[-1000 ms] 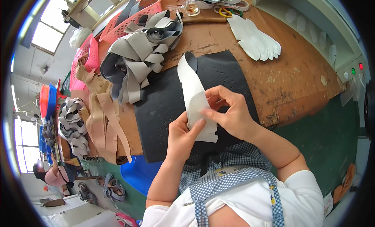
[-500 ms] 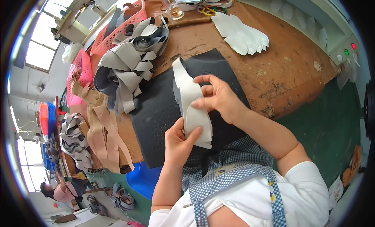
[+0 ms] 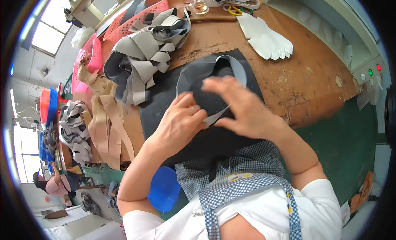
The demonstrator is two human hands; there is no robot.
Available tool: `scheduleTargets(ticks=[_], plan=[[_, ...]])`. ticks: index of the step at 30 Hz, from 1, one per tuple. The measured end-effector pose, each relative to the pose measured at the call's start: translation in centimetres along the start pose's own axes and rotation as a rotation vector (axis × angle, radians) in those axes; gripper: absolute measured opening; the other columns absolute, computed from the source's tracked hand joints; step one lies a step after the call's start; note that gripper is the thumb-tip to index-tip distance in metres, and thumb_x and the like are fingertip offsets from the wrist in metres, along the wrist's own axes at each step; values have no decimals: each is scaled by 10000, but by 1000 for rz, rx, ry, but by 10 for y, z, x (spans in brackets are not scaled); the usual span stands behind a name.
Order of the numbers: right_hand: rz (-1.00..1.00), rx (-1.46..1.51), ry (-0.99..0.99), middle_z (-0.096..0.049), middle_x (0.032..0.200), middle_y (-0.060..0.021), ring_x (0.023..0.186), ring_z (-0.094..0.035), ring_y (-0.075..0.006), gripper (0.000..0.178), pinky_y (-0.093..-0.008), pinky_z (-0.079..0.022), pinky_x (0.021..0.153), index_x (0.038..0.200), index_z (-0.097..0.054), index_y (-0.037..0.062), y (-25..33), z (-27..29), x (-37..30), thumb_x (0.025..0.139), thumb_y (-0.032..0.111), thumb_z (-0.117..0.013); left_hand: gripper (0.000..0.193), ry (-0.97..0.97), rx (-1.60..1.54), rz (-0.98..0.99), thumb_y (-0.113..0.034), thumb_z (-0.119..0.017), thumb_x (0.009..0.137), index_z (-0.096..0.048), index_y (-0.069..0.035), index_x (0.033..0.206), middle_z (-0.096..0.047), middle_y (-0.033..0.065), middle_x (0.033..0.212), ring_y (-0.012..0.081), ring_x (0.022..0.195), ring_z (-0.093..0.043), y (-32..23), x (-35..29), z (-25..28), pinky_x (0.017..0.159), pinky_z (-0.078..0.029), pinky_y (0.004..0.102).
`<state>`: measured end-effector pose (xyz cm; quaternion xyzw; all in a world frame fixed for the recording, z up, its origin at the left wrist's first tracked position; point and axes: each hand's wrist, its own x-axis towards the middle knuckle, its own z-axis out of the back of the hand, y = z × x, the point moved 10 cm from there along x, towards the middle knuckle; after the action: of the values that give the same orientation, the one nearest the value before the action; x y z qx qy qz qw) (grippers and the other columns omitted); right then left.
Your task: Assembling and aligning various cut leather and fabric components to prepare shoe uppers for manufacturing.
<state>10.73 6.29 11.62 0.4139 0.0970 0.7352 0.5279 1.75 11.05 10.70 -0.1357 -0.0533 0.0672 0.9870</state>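
A grey strip (image 3: pixel 238 68) with a dark inner side curves in a loop above the black mat (image 3: pixel 255 89). My left hand (image 3: pixel 179 122) is closed on the strip, fingers curled over it at the near left of the loop. My right hand (image 3: pixel 249 110) is blurred by motion, with its thumb and fingers apart, over the loop's right side. A pale end of the strip shows between the two hands; part of the loop is hidden behind my right hand.
Left of the mat lies a heap of grey strips (image 3: pixel 138 50), with beige strips (image 3: pixel 105 116) nearer me. Pink baskets (image 3: pixel 94 54) stand behind them. White cut pieces (image 3: pixel 268 40) lie fanned out at the back right of the brown table (image 3: pixel 305 75). A blue stool (image 3: pixel 165 188) is below.
The white strip held flat between both hands is now turned over and spread into a loop. My right hand has come off its edge, and my left hand has rolled over it.
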Motion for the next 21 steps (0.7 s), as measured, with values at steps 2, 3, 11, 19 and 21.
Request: scheduleTargets(ticks=[2, 3, 11, 19, 21], plan=[[-216, 220, 73, -659, 1137, -170, 1120, -617, -339, 730, -397, -500, 940, 1390, -438, 20, -17, -24, 2, 744, 46, -778, 358, -307, 236, -130, -193, -838, 674, -615, -40, 909, -611, 67, 881, 289, 1002, -582, -29, 14, 31, 759, -499, 398], [-350, 357, 41, -682, 1068, -174, 1017, -678, -323, 672, -381, -531, 881, 1360, -474, 17, -34, -28, -1, 758, 39, -773, 358, -314, 233, -141, -193, -838, 674, -615, -40, 909, -611, 67, 881, 289, 1002, -582, -35, 18, 29, 759, -499, 398], [-573, 608, 12, -703, 964, -136, 920, -672, -146, 478, -305, -527, 824, 1207, -584, -21, -55, -37, -87, 764, 25, -758, 291, -406, -1376, 864, -238, -489, 1033, -607, -8, 899, -611, 24, 758, 78, 690, -562, 26, -60, -99, 657, -471, 223], [-1004, 1111, -81, -673, 957, -35, 857, -643, -99, 257, -245, -514, 779, 1138, -611, -19, -75, -46, -112, 1002, 192, -554, 152, -495, -1028, 664, -76, -739, 856, -598, -19, 849, -630, 21, 760, 90, 676, -572, 3, -25, -76, 604, -470, 241], [-1005, 1103, -86, -649, 864, -8, 763, -606, -69, 262, -226, -504, 700, 1029, -644, -15, -95, -56, -115, 1023, 222, -531, 238, -578, -470, 170, 78, -738, 696, -610, -14, 875, -683, 132, 873, 287, 714, -662, -44, -10, -27, 661, -538, 284]])
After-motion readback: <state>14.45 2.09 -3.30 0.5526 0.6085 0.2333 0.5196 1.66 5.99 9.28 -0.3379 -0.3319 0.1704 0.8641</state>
